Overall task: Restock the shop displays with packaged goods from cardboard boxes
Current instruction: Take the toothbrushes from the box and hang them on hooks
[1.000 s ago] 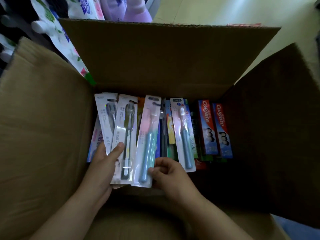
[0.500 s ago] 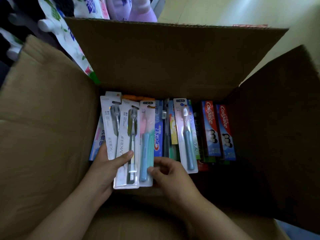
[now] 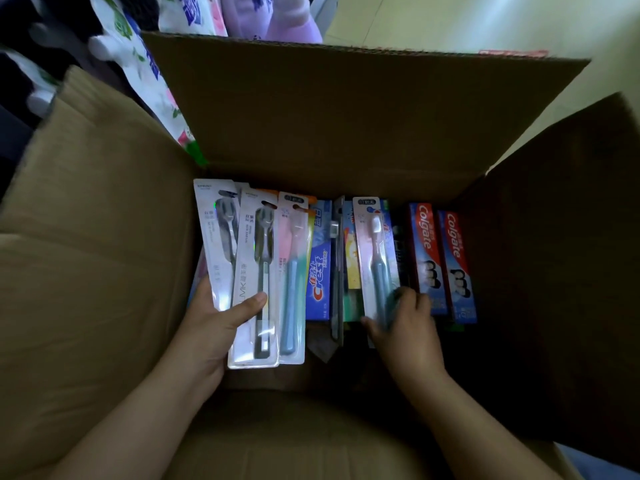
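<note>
An open cardboard box (image 3: 346, 109) holds packaged toothbrushes and toothpaste. My left hand (image 3: 214, 327) grips a fanned stack of three toothbrush packs (image 3: 252, 271), thumb across the front of the middle one. My right hand (image 3: 401, 323) is blurred and curls its fingers round the lower end of another toothbrush pack (image 3: 374, 251) with a pink card and blue handle. Between my hands stands a blue Crest box (image 3: 320, 268). Two red and blue Colgate boxes (image 3: 441, 261) stand at the right of the row.
The box flaps spread out on all sides: a wide left flap (image 3: 86, 271), a dark right flap (image 3: 561, 271) and a near flap (image 3: 294, 438). Soft floral and purple packages (image 3: 194, 15) lie beyond the box at top left. Pale floor (image 3: 485, 22) shows at top right.
My right hand let go of the pink and blue toothbrush pack, which now sits in my left hand's stack, and moved right to the next toothbrush pack. The Crest box is now uncovered.
</note>
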A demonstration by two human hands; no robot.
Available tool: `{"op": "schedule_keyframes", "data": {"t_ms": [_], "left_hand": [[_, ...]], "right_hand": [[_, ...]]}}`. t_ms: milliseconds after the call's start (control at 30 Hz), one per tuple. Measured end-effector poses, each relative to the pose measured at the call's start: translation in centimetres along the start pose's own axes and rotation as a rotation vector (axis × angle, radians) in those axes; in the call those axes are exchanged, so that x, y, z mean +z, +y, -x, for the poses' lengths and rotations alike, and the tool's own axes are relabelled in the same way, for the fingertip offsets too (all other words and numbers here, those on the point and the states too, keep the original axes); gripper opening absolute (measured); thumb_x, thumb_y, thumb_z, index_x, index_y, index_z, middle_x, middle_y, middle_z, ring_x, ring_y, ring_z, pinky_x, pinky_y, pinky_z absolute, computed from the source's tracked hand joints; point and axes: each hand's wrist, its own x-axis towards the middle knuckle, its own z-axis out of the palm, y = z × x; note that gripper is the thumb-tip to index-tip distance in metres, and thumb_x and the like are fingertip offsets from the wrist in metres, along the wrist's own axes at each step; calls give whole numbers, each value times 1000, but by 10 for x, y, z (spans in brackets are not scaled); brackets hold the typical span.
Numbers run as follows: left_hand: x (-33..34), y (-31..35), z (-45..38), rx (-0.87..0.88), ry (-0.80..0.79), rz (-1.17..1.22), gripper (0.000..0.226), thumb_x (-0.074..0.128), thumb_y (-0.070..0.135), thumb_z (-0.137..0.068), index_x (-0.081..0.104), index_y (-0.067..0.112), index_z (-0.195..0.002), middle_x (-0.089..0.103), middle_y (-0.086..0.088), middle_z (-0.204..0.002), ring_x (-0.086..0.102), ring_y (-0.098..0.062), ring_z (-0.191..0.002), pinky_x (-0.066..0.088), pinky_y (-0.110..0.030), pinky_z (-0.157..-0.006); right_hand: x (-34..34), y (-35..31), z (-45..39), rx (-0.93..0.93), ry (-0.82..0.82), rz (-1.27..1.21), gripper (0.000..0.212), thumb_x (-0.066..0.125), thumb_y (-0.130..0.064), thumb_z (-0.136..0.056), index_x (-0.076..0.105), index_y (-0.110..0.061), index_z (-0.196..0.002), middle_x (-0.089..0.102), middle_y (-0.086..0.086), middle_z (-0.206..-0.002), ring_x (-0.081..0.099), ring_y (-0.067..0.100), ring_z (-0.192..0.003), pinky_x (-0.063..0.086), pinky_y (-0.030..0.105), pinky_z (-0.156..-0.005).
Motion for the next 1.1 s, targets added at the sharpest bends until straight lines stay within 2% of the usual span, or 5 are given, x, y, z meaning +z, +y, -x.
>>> {"op": "schedule_keyframes", "data": {"t_ms": [267, 400, 667, 767, 1100], "left_hand": [[0, 2, -1, 9, 22, -5, 58, 64, -3, -81, 51, 21, -132, 68, -1, -118, 65, -23, -108, 48, -49, -97], [0, 5, -3, 11, 12, -4, 58, 64, -2, -82, 51, 22, -132, 68, -1, -118, 65, -23, -108, 50, -46, -94], [8, 5, 1, -16, -18, 39, 53, 65, -4, -82, 57, 40, -111, 68, 0, -118, 65, -22, -109, 47, -51, -98], [10, 5, 4, -22, -17, 84, 53, 63, -6, -82, 58, 37, -113, 68, -2, -118, 66, -23, -107, 50, -48, -95], [13, -3, 11, -95, -44, 105, 68, 70, 7, -60, 54, 23, -124, 71, -6, -110, 70, -26, -96, 58, -38, -69]], "right_hand": [[-21, 9, -21, 134, -162, -17, 41, 72, -27, -81, 51, -21, -116, 59, 2, -109, 62, 19, -94, 58, 40, -78], [-48, 6, -25, 183, -283, -146, 47, 69, -25, -85, 49, -16, -127, 57, 1, -107, 59, 16, -92, 52, 28, -65], [-55, -40, 18, 321, -616, -1108, 20, 61, -11, -87, 62, -5, -106, 67, 13, -96, 65, 23, -83, 56, 30, -63], [-36, -58, 26, 252, -644, -1115, 25, 62, -17, -87, 63, -8, -111, 72, 13, -100, 71, 27, -89, 59, 42, -76], [-7, -74, 41, 140, -617, -1051, 35, 63, -14, -90, 58, -21, -124, 73, 4, -103, 72, 23, -90, 59, 38, -78]]}}
